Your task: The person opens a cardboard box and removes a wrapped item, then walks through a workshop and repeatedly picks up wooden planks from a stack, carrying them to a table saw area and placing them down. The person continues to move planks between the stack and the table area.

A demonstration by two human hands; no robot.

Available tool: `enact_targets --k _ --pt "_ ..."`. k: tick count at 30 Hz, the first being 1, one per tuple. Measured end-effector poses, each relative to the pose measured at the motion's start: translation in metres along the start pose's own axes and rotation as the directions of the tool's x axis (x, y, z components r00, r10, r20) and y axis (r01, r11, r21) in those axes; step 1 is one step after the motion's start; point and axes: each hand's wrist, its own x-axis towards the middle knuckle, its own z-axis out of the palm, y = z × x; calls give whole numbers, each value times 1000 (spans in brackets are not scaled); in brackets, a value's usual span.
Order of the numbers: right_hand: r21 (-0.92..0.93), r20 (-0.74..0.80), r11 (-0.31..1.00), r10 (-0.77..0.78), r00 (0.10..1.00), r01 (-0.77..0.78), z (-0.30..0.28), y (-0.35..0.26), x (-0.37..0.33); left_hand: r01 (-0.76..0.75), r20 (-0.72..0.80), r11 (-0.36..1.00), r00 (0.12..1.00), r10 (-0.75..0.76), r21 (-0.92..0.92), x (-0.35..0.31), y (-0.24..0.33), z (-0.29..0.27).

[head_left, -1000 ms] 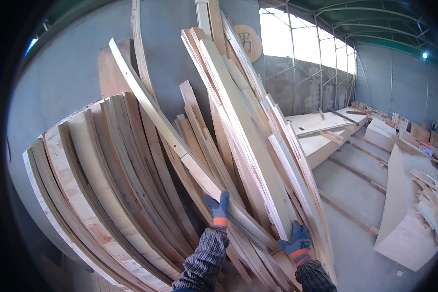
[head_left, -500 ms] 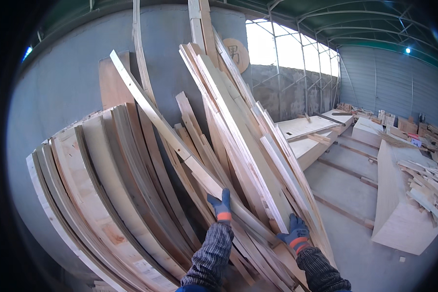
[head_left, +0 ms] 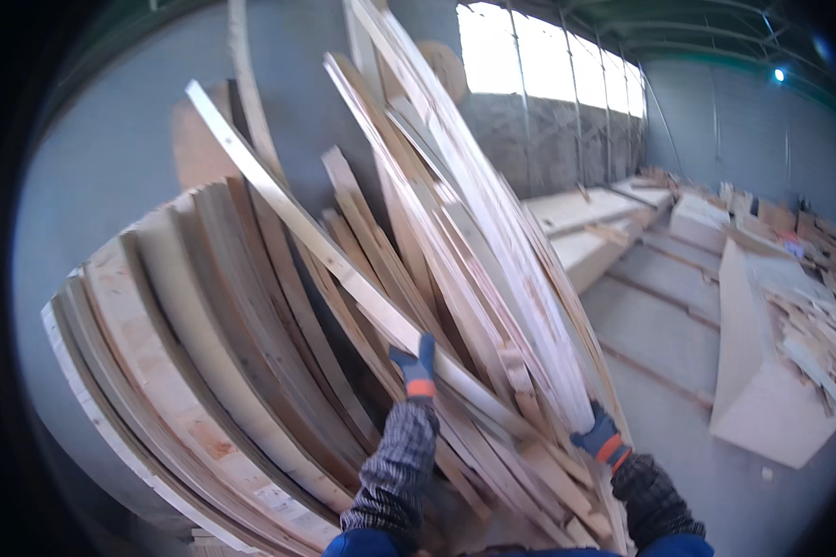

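My left hand (head_left: pixel 416 364), in a blue-grey work glove with an orange cuff, is closed around a narrow curved wooden strip (head_left: pixel 311 239). That strip leans up and to the left across other boards. Farther right, my gloved right hand (head_left: pixel 600 436) grips the lower edge of a long pale plank (head_left: pixel 492 200), which slants up to the left past the top of the view. Some of its fingers are hidden behind the wood. Several thinner boards (head_left: pixel 404 200) lean between the two held pieces.
Wide curved panels (head_left: pixel 190 343) stand in a row against the grey wall (head_left: pixel 93 186) at left. Loose offcuts (head_left: pixel 553 483) lie near my feet. At right are long pale box-shaped pieces (head_left: pixel 780 408), wood scraps (head_left: pixel 813 348) and floor rails (head_left: pixel 655 379).
My right hand has moved right with the long plank, whose face has swung right and away from the boards beside it. My left hand stays on the curved strip; the view has shifted slightly.
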Motion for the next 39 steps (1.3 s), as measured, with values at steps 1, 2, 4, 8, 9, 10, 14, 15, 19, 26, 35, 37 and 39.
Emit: enact_targets --k 1,2,4,8,9,10,14,15,19,26,35,37,39 --pt "-20 -1 1000 11 1000 -11 -17 6 -7 50 23 998 998 -50 -32 -1 -7 13" --pt "-30 1 999 25 1000 -25 -33 8 -13 101 49 994 994 -98 -52 0 -13 16" --pt "117 39 993 -40 998 36 -58 12 -20 46 -83 999 995 -46 -7 18 -74 2" --pt "69 97 988 -144 985 138 -107 -24 -13 192 -171 981 967 -190 -5 36 -41 -74" --pt "5 119 1000 -30 992 30 -146 -30 -23 251 -139 968 958 -250 -17 22 -32 -41" --pt "-73 84 996 65 994 -59 -179 -11 -36 308 -98 951 946 -309 -29 8 -20 -8" --pt "-90 -37 980 174 984 -176 -227 -26 -29 365 -177 929 920 -349 67 1 -12 -7" --pt "-164 -79 978 117 990 -129 -236 -19 -28 334 -149 941 935 -323 51 2 -10 -14" --pt "-284 -133 954 64 989 -100 -264 13 -2 302 -30 952 953 -301 50 6 -10 -25" --pt "-351 -187 886 250 950 -303 -238 66 57 259 -101 959 964 -248 114 1 2 -18" --pt "-248 -113 963 81 990 -107 -160 135 148 316 -175 931 942 -285 185 -15 2 -26" --pt "-283 -118 955 56 991 -88 -144 162 166 322 -158 939 940 -303 117 -4 -13 -31" --pt "-344 -85 936 46 995 -73 -134 180 187 333 -123 943 936 -329 14 3 -17 -26"
